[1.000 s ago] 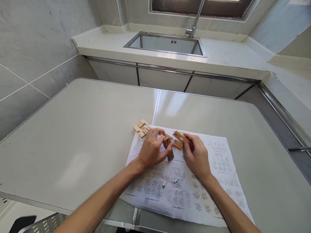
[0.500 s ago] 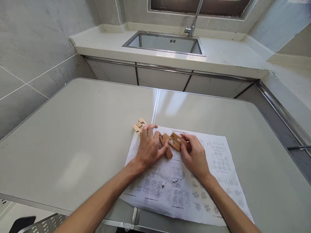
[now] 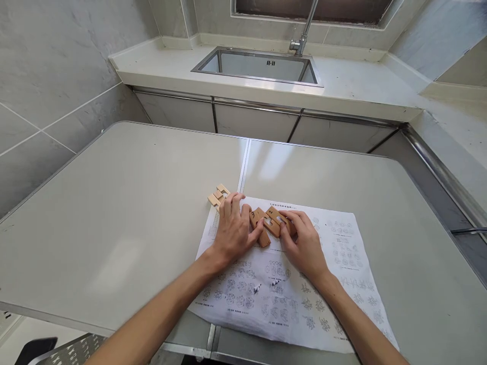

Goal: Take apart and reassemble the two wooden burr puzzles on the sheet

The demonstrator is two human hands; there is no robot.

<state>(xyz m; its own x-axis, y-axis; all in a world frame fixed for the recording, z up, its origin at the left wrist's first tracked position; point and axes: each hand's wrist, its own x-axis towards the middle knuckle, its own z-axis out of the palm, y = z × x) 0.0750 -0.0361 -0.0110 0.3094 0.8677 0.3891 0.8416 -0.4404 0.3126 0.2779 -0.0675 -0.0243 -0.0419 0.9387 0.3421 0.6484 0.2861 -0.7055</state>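
Two brown notched wooden puzzle pieces lie on a printed instruction sheet (image 3: pixel 335 263) on the table. My left hand (image 3: pixel 234 230) rests over the left brown piece (image 3: pixel 259 224), fingers curled on it and thumb against its side. My right hand (image 3: pixel 302 243) pinches the right brown piece (image 3: pixel 274 220), which is marked with a number and touches the left piece. Pale wooden pieces (image 3: pixel 217 195) lie just beyond my left hand's fingertips, partly hidden by them.
The grey folding table (image 3: pixel 133 203) has a seam down its middle. Behind it runs a white counter (image 3: pixel 353 86) with a steel sink (image 3: pixel 262 66) and a tap (image 3: pixel 302 35). Tiled walls stand at the left and right.
Both hands have lowered the brown pieces from a raised, upright hold down onto the sheet and pushed them together. My left hand now covers part of the pale pieces.
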